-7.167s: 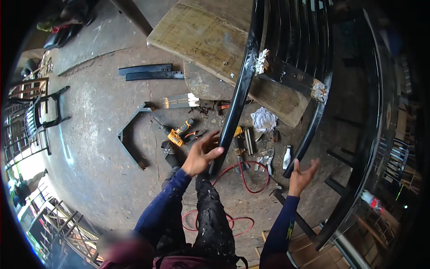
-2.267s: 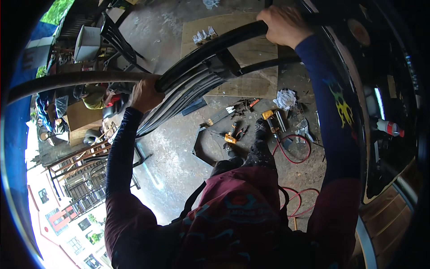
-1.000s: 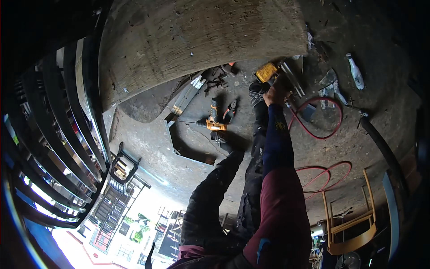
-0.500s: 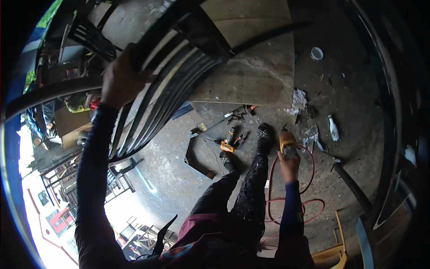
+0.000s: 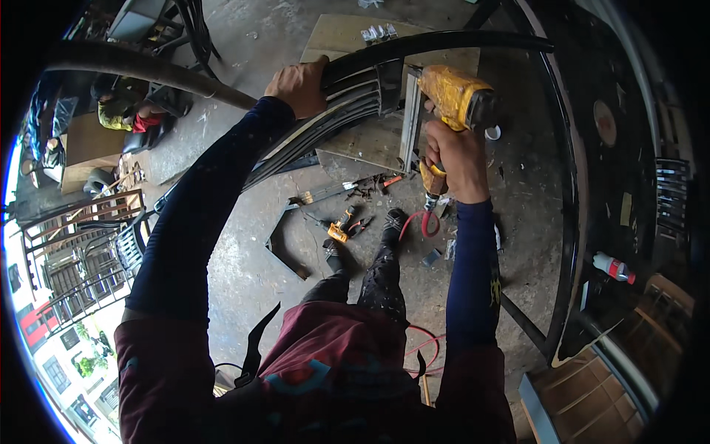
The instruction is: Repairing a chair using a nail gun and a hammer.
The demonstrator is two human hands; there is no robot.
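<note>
My left hand (image 5: 299,85) is closed around the upper edge of a dark slatted wooden chair back (image 5: 347,111), held in front of me above the floor. Its long curved dark top rail (image 5: 451,42) runs off to the right. My right hand (image 5: 460,164) grips the handle of a worn yellow nail gun (image 5: 452,87), with a red air hose (image 5: 424,224) hanging from its base. The tool's nose is close to the rail's underside, beside the end of the slats. Whether it touches the wood, I cannot tell.
On the floor lie a yellow-black cordless drill (image 5: 338,232), a dark angled frame piece (image 5: 271,240) and a plywood sheet (image 5: 351,154). A person (image 5: 118,111) sits at the far left. Right of me stands a dark frame (image 5: 568,185), with a red-capped bottle (image 5: 614,266) beyond.
My right hand has lifted the nail gun from low on the right up to the chair back. The left hand and the chair back have shifted right, and the view has turned.
</note>
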